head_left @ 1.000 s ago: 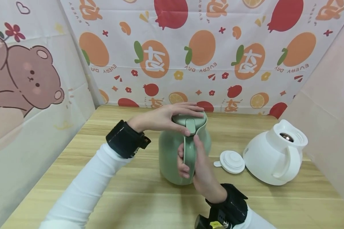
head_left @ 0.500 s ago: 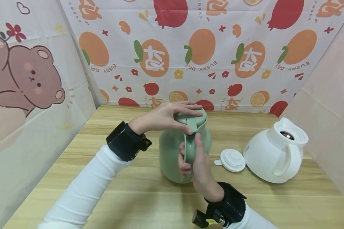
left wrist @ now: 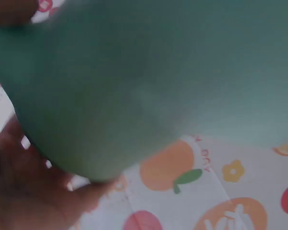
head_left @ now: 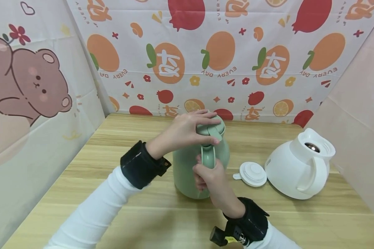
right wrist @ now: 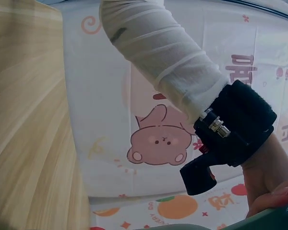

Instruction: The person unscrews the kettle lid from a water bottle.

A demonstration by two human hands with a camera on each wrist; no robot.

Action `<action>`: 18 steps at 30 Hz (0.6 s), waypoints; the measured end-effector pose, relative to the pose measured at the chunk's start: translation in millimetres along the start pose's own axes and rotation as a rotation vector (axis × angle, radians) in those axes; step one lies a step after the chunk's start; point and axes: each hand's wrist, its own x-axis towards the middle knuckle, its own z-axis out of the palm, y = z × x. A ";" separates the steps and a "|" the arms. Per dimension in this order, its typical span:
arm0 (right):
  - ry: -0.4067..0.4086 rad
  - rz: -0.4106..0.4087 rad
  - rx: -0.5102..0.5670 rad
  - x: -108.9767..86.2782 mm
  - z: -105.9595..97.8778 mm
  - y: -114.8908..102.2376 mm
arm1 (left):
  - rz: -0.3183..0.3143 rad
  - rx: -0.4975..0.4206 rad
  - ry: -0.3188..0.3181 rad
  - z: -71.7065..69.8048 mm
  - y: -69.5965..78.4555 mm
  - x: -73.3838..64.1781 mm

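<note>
A green insulated jug (head_left: 187, 173) stands upright in the middle of the table in the head view. My left hand (head_left: 185, 129) grips its round lid (head_left: 204, 130) from above, thumb at the near side and fingers over the top. The lid's tab (head_left: 216, 134) points to the near right, out of line with the handle. Lower down, my right hand (head_left: 216, 181) holds the jug's handle (head_left: 208, 157), its thumb folded across it. Blurred green jug body (left wrist: 134, 96) fills most of the left wrist view. A green edge (right wrist: 264, 221) of the jug shows low in the right wrist view.
To the right a white jug (head_left: 294, 173) sits lidless, its handle toward the near right. Beside it lies a round white lid (head_left: 253, 174) with a small tab. Printed cloth (head_left: 219, 52) hangs behind the wooden table (head_left: 137, 214).
The green lid and its tab have turned to the right relative to the handle, with my left hand on it. My right thumb has dropped from upright to across the handle.
</note>
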 end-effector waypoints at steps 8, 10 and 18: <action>0.013 0.000 -0.003 0.2 0.7 -1.0 | -0.073 0.192 0.138 11.4 15.7 1.2; 0.012 0.003 0.001 0.2 0.6 -0.9 | -0.099 0.221 0.142 12.1 17.4 2.2; 0.000 -0.003 0.002 -0.6 -0.4 -0.7 | -0.160 0.303 0.136 15.1 19.7 8.5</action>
